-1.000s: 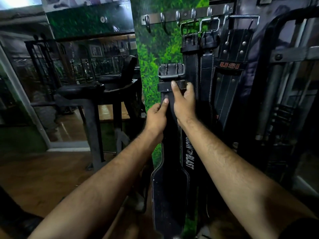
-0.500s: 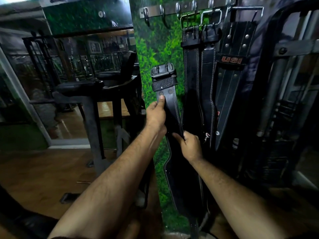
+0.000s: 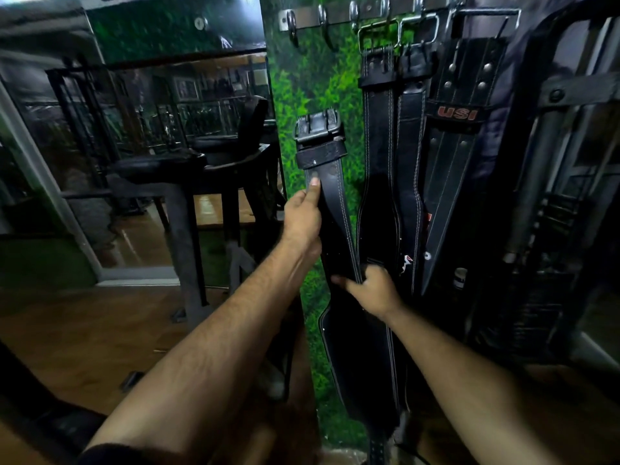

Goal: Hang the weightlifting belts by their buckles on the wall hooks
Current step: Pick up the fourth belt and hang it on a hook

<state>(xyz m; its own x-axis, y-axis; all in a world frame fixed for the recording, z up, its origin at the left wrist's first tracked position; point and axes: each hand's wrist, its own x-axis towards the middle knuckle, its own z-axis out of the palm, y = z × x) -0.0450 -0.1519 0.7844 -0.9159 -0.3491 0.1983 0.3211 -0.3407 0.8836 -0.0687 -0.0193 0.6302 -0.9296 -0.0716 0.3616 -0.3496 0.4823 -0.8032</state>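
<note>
Head view: at the left end of the hook rail [image 3: 335, 15] two hooks [image 3: 292, 23] are bare. Below them my left hand [image 3: 302, 216] grips the black belt [image 3: 335, 209] just under its buckle [image 3: 317, 127], which is raised but not yet on a hook. My right hand [image 3: 375, 290] pinches the strap lower down. Toward the rail's right end three belts [image 3: 379, 135] already hang by their buckles, so I judge this one is what's left

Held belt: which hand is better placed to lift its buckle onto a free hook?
Left hand: it grips the held belt just under the buckle, below the free hooks. Right hand holds lower.
</note>
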